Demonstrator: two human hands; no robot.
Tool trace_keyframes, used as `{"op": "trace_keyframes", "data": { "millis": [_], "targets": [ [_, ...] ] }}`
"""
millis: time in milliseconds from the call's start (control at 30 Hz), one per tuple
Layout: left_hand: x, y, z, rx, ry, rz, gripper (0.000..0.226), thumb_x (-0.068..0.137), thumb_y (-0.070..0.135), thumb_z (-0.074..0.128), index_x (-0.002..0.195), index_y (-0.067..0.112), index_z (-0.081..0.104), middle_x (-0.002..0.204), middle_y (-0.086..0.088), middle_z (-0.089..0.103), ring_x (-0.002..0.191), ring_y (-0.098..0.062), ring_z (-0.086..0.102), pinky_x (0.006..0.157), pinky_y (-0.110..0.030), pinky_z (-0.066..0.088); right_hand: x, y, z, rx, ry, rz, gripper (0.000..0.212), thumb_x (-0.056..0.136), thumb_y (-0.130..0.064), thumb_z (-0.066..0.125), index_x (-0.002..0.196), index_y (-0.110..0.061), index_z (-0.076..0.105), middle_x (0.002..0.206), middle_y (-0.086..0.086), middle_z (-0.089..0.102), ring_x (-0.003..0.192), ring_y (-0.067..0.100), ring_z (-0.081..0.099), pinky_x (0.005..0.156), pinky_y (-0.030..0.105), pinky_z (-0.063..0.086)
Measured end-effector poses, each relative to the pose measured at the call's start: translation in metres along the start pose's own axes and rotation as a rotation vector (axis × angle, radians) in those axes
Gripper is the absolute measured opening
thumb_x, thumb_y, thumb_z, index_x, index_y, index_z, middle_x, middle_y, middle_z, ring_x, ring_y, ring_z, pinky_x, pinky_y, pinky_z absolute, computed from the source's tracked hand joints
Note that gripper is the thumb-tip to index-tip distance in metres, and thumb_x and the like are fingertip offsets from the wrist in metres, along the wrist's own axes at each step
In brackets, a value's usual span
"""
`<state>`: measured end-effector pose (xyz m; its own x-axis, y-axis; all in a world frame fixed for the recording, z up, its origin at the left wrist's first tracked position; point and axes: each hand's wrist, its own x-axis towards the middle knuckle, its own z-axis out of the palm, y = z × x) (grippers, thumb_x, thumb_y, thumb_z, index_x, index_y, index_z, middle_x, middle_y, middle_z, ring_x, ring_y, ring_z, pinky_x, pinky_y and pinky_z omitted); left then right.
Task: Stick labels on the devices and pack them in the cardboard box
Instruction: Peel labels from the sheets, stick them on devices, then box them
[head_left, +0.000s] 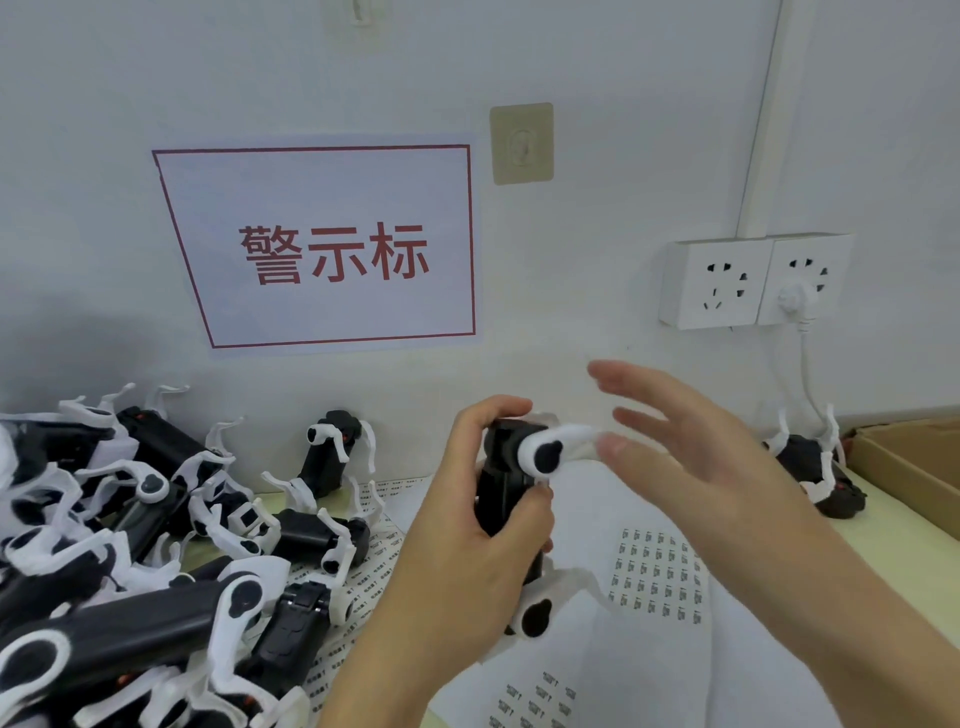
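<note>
Device (511, 499) (black body, thin white arms) stands upright in the gripping left hand (467, 525); right hand (691, 457) hovers spread, empty. Likely light, rigid; hold the body, since the arms look fragile.

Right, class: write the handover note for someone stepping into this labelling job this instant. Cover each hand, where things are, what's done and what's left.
Left hand: grips one black-and-white device upright above the label sheets.
Right hand: open, fingers spread beside the device's white top, holding nothing that shows.
Pile of devices: on the table at the left. One more device lies at the right, by the cardboard box.
Done: cannot tell which devices carry labels; the box's inside is out of view.
Left: label the held device, pack it, then work through the pile.
</note>
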<state>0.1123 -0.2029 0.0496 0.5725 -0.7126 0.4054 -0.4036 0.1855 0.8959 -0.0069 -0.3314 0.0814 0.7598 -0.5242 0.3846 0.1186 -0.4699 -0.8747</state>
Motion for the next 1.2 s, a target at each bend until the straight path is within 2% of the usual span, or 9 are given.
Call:
{"op": "trace_keyframes", "data": {
  "millis": [200, 333, 433, 633, 733, 833, 967, 1100, 1200],
  "targets": [
    [-0.004, 0.008, 0.001, 0.134, -0.112, 0.012, 0.056, 0.084, 0.032, 0.055, 0.123, 0.064, 0.031, 0.078, 0.01, 0.066, 0.062, -0.018, 0.059, 0.06, -0.022, 0.052, -0.001, 0.01, 0.001, -0.143, -0.195, -0.051, 0.062, 0.071, -0.067, 0.059, 0.13, -0.054, 0.05, 0.124, -0.033, 0.057, 0.118, -0.01, 0.052, 0.09, 0.02, 0.047],
    [-0.006, 0.01, 0.0, 0.152, -0.159, 0.045, 0.055, 0.084, 0.03, 0.057, 0.124, 0.06, 0.035, 0.076, 0.012, 0.065, 0.056, -0.003, 0.053, 0.057, -0.015, 0.048, -0.002, 0.009, -0.003, -0.1, -0.237, -0.059, 0.042, 0.078, -0.059, 0.066, 0.119, -0.059, 0.058, 0.117, -0.031, 0.061, 0.114, -0.005, 0.056, 0.091, 0.024, 0.049],
    [-0.005, 0.009, -0.001, 0.183, -0.149, 0.074, 0.052, 0.085, 0.033, 0.06, 0.123, 0.058, 0.037, 0.089, 0.017, 0.069, 0.065, -0.001, 0.061, 0.064, -0.012, 0.048, -0.002, 0.006, -0.002, -0.103, -0.225, -0.112, 0.042, 0.074, -0.05, 0.069, 0.114, -0.057, 0.061, 0.115, -0.024, 0.063, 0.112, 0.001, 0.058, 0.093, 0.031, 0.05],
    [-0.005, 0.007, 0.002, 0.146, -0.179, 0.049, 0.059, 0.088, 0.045, 0.059, 0.136, 0.059, 0.028, 0.111, 0.02, 0.067, 0.091, -0.002, 0.068, 0.077, -0.022, 0.052, -0.002, 0.008, -0.004, -0.094, -0.185, -0.12, 0.049, 0.07, -0.057, 0.07, 0.118, -0.054, 0.06, 0.121, -0.019, 0.063, 0.117, -0.001, 0.056, 0.091, 0.023, 0.05],
    [-0.004, 0.005, 0.004, 0.166, -0.184, 0.015, 0.065, 0.084, 0.047, 0.061, 0.137, 0.061, 0.026, 0.115, 0.021, 0.065, 0.1, -0.002, 0.066, 0.082, -0.024, 0.051, -0.003, 0.009, -0.006, -0.123, -0.178, -0.101, 0.044, 0.069, -0.061, 0.069, 0.111, -0.052, 0.06, 0.11, -0.018, 0.065, 0.1, 0.0, 0.061, 0.08, 0.014, 0.049],
    [-0.002, 0.002, -0.003, 0.18, -0.096, 0.007, 0.062, 0.077, 0.05, 0.069, 0.133, 0.054, 0.042, 0.116, 0.019, 0.068, 0.109, 0.002, 0.063, 0.092, -0.018, 0.048, 0.0, 0.007, -0.01, -0.096, -0.016, -0.091, 0.029, 0.079, -0.067, 0.064, 0.103, -0.05, 0.06, 0.094, -0.017, 0.068, 0.067, 0.004, 0.062, 0.055, 0.014, 0.046],
    [0.0, -0.003, -0.016, 0.016, 0.038, -0.052, 0.059, 0.067, 0.071, 0.065, 0.123, 0.053, 0.057, 0.12, 0.02, 0.068, 0.114, -0.002, 0.064, 0.102, -0.036, 0.048, 0.004, 0.01, -0.015, 0.079, 0.224, -0.012, 0.051, 0.065, -0.079, 0.049, 0.102, -0.046, 0.061, 0.094, -0.031, 0.066, 0.082, -0.005, 0.065, 0.07, 0.021, 0.057],
    [0.001, 0.001, -0.005, -0.268, 0.079, -0.097, 0.055, 0.065, 0.061, 0.075, 0.117, 0.047, 0.064, 0.114, 0.005, 0.072, 0.107, -0.019, 0.07, 0.084, -0.031, 0.059, 0.006, 0.011, -0.003, 0.246, 0.171, 0.118, 0.056, 0.065, -0.085, 0.053, 0.104, -0.045, 0.062, 0.072, -0.031, 0.059, 0.066, -0.003, 0.063, 0.083, 0.038, 0.054],
    [0.003, 0.003, -0.001, -0.345, 0.219, -0.067, 0.055, 0.064, 0.055, 0.079, 0.114, 0.038, 0.065, 0.112, -0.004, 0.073, 0.105, -0.027, 0.071, 0.089, -0.043, 0.055, 0.01, 0.013, 0.008, 0.362, 0.074, 0.194, 0.047, 0.06, -0.079, 0.058, 0.094, -0.047, 0.064, 0.068, -0.015, 0.057, 0.066, 0.004, 0.062, 0.074, 0.031, 0.057]
  ]
}}
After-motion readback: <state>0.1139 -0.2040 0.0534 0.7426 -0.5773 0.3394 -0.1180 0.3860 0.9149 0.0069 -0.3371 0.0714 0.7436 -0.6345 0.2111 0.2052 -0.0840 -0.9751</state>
